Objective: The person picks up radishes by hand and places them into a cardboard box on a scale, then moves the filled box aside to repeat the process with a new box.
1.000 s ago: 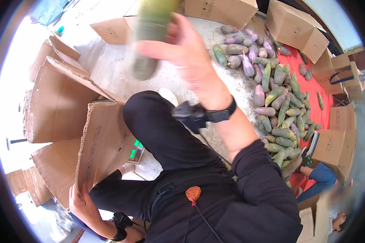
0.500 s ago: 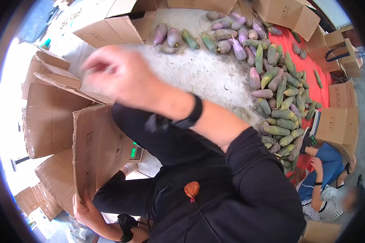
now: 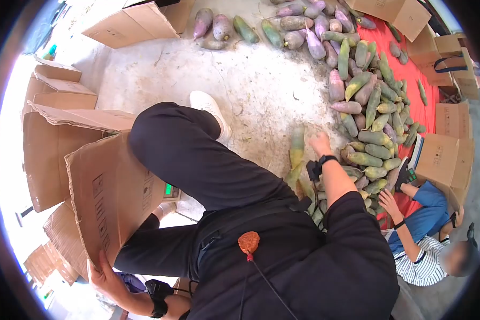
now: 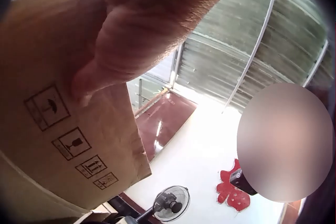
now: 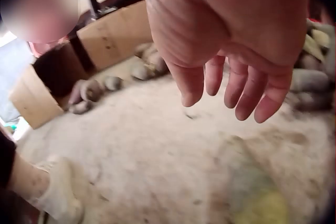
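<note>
My left hand (image 3: 109,282) grips the edge of a large open cardboard box (image 3: 104,197). In the left wrist view its thumb lies across the printed cardboard (image 4: 63,145). On the right, my right hand (image 3: 320,143) reaches down beside a green-and-yellow long radish (image 3: 297,141) on the floor. From the right wrist view, this right hand (image 5: 226,40) hangs with relaxed, spread fingers and nothing in them. The blurred radish (image 5: 257,192) lies below the fingertips. A large pile of green and purple radishes (image 3: 376,136) spreads just beyond that hand.
Several radishes (image 3: 221,28) lie apart at the back. Cardboard boxes (image 3: 133,24) stand around the floor. A red sheet (image 3: 426,117) lies under part of the pile. A scale with a green display (image 3: 169,191) sits by my leg. Another person (image 3: 421,256) sits at the right.
My right hand held a green radish a second ago, then was empty near the box at left. It has since swung right and down to the pile. The left hand stays on the box.
</note>
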`<state>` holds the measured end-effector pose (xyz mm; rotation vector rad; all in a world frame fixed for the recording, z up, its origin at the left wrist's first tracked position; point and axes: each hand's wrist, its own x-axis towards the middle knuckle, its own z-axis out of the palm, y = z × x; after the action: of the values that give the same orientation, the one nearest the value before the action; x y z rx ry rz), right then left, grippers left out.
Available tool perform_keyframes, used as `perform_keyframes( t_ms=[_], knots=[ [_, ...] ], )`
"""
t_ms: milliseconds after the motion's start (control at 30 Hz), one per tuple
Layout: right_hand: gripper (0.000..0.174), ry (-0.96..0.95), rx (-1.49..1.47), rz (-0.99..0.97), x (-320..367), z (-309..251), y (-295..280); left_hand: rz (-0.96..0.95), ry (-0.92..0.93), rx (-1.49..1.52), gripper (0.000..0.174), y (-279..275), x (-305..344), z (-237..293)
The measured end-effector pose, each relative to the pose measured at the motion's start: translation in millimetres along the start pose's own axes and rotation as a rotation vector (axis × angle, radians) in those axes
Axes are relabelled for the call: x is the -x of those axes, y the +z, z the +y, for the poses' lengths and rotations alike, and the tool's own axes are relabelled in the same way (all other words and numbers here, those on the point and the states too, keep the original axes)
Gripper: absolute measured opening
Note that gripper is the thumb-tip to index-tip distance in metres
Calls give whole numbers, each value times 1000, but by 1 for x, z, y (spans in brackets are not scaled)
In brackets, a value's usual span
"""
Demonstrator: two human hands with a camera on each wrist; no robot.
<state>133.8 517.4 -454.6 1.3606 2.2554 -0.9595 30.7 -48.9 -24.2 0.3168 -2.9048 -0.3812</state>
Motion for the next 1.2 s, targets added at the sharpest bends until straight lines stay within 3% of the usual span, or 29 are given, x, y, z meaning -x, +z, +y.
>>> perform_keyframes(
  t_ms=[67, 133, 433, 533, 633, 767, 867, 933, 1000, 1067, 1100, 1200],
  knots=[
    [68, 217, -135, -55, 25, 27, 16, -11, -29, -11, 25, -1, 1, 5],
    [77, 328, -178, -229, 51, 31, 26, -18, -59, -20, 26, -1, 0, 6],
    [75, 146, 265, -236, 78, -51, 58, -44, -90, 27, 25, -3, -1, -1],
    [67, 232, 264, -171, 74, -64, 66, -58, -108, 14, 25, -4, -1, -5],
    [70, 314, 227, -199, 76, -81, 61, -62, -121, 54, 24, -5, -2, -4],
    [68, 308, 161, -171, 66, -72, 69, -56, -120, 83, 22, -2, -2, -4],
    [67, 177, -74, -129, 49, -56, 76, -30, -102, 75, 20, -2, 0, 0],
    [66, 74, -455, -73, 46, -70, 70, -11, -104, 64, 18, 0, 0, 7],
    [63, 129, -559, -110, 45, -86, 55, 18, -16, 11, 14, 0, -1, 11],
    [37, 331, -833, -122, 40, -106, 41, 14, -1, 4, 13, -1, -3, 10],
    [30, 287, -911, -240, 34, -111, 32, -2, 20, -6, 11, -2, -3, 9],
    [28, 189, -884, -334, 33, -150, 5, 52, 44, -6, 12, -1, -3, 16]
  ],
)
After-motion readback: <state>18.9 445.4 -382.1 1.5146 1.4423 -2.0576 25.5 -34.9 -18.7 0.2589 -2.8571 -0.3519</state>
